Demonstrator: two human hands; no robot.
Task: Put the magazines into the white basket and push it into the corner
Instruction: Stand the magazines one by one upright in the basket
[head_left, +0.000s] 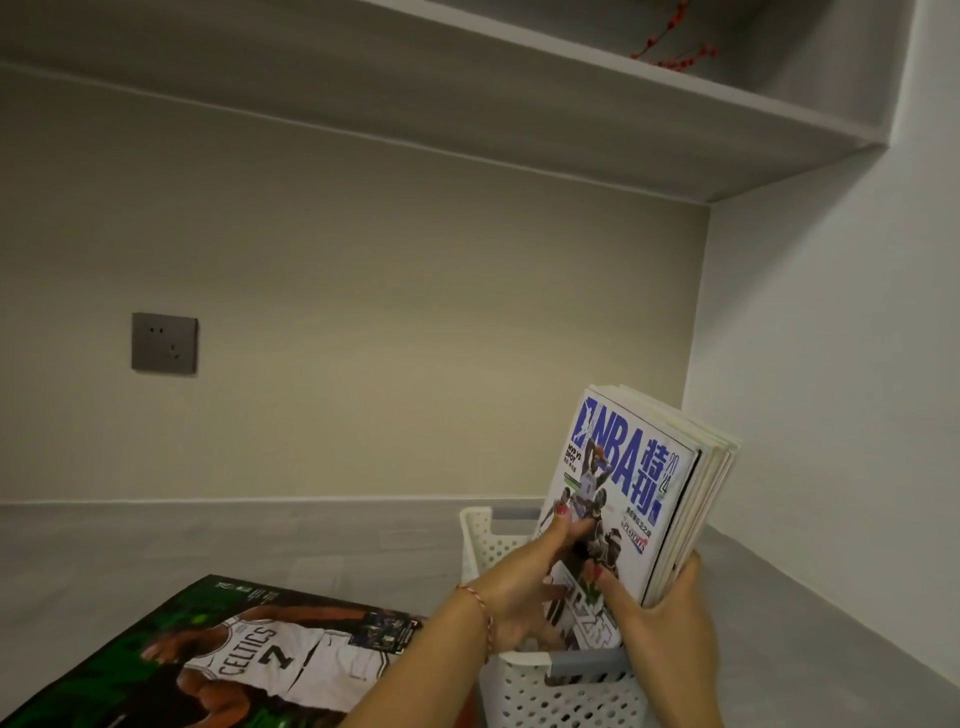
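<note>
Both hands, left (540, 582) and right (657, 605), gripped a stack of magazines (639, 483) upright, half lowered into the white basket (561, 686). One magazine (249, 654) lay on the surface (156, 545); the push into the corner remained.

Probably a home: built-in grey shelf (519, 130), wall socket (164, 343), grey countertop (208, 540).
</note>
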